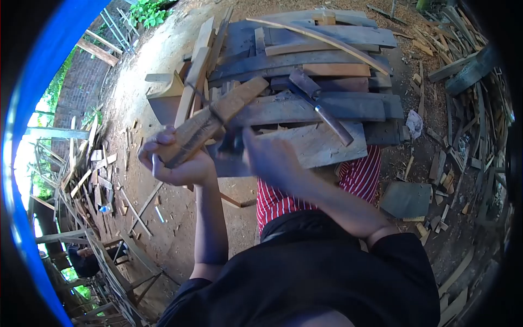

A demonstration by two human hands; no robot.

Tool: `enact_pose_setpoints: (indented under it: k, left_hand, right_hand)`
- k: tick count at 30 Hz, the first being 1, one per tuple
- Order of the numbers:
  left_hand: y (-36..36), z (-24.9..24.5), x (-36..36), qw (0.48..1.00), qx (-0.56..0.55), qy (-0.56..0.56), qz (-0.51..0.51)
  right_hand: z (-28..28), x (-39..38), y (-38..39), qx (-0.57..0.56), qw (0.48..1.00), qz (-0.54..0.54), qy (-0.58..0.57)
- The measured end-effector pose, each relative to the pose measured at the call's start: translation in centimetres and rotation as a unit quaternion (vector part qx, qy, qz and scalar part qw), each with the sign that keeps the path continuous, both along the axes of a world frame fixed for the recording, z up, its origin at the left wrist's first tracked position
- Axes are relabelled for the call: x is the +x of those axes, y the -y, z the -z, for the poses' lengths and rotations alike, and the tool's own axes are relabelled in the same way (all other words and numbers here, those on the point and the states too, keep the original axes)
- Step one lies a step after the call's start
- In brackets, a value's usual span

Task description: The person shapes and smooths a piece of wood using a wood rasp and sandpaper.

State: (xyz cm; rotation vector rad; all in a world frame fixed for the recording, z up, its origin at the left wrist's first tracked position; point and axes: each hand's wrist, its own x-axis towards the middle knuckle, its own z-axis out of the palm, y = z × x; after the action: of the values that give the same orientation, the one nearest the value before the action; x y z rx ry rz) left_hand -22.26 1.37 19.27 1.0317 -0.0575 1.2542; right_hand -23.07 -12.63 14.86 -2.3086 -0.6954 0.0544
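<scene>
My left hand (177,161) is wrapped around the near end of a thick wooden block (239,103), which slants up and to the right over the stacked planks. My right hand (269,155), smeared by motion, is closed at the dark handle of a thin metal tool (206,101). Its narrow dark shaft crosses the block's face, and I cannot tell its exact kind. Dark scored marks show along the wood below that crossing. On the planks to the right rests a hatchet-like tool (321,106) with a broad dark head and a wooden handle.
Grey boards (327,106) are stacked in front of me, with a long thin strip (321,41) across the top. Wood scraps (101,163) litter the ground on the left, and a large scrap pile (468,109) is on the right. A person (84,260) is at the lower left.
</scene>
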Motion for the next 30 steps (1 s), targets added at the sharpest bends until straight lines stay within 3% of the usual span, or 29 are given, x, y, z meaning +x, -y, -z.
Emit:
enact_pose_setpoints:
  k: [3, 6, 8, 10, 12, 14, 16, 18, 20, 22, 25, 28, 30]
  left_hand:
    - [0.4, 0.0, 0.3, 0.999, 0.030, -0.005, -0.022]
    - [0.5, -0.2, 0.3, 0.999, 0.043, 0.005, -0.007]
    - [0.4, -0.2, 0.5, 0.999, 0.045, 0.003, -0.006]
    - [0.9, -0.4, 0.6, 0.999, 0.039, 0.007, -0.019]
    - [1.6, -0.5, 0.5, 0.998, 0.049, -0.002, -0.028]
    - [1.5, -0.8, 0.7, 0.997, 0.066, 0.006, -0.032]
    - [0.7, -0.3, 0.7, 0.998, 0.056, 0.021, 0.015]
    - [1.0, -0.8, 0.9, 0.999, 0.045, 0.005, -0.009]
    - [1.1, -0.8, 0.6, 0.999, 0.040, 0.002, -0.015]
    - [0.8, -0.3, 0.4, 0.999, 0.043, 0.000, -0.026]
    - [0.3, -0.6, 0.8, 0.998, 0.057, 0.020, -0.012]
    - [-1.2, -1.2, 0.6, 0.999, 0.011, 0.010, -0.040]
    - [-2.7, -2.5, 0.7, 0.996, -0.061, -0.057, 0.014]
  right_hand:
    - [2.2, 5.4, -0.7, 0.003, 0.999, 0.037, -0.038]
    - [2.5, 4.0, -0.7, 0.007, 0.998, 0.057, 0.012]
    - [1.3, 2.1, -0.3, -0.028, 0.999, 0.032, -0.004]
    - [1.6, 1.6, 0.3, 0.012, 0.999, 0.002, -0.052]
    - [5.1, 4.9, 0.0, 0.050, 0.998, 0.035, -0.024]
    - [6.9, 8.0, -0.6, -0.012, 1.000, 0.009, -0.005]
    - [3.2, 4.1, -0.2, -0.016, 0.998, 0.031, -0.045]
    - [-0.8, 1.0, 0.4, -0.015, 0.994, -0.027, -0.105]
    - [-0.7, 2.0, 0.5, -0.030, 0.989, -0.036, -0.140]
    - [1.8, 6.0, -0.3, 0.048, 0.983, 0.048, -0.170]
    - [4.3, 8.8, -2.0, 0.015, 0.987, 0.083, -0.136]
    - [4.8, 9.1, -2.1, 0.011, 0.989, 0.070, -0.131]
    - [3.6, 7.0, -1.9, 0.003, 0.994, 0.049, -0.102]
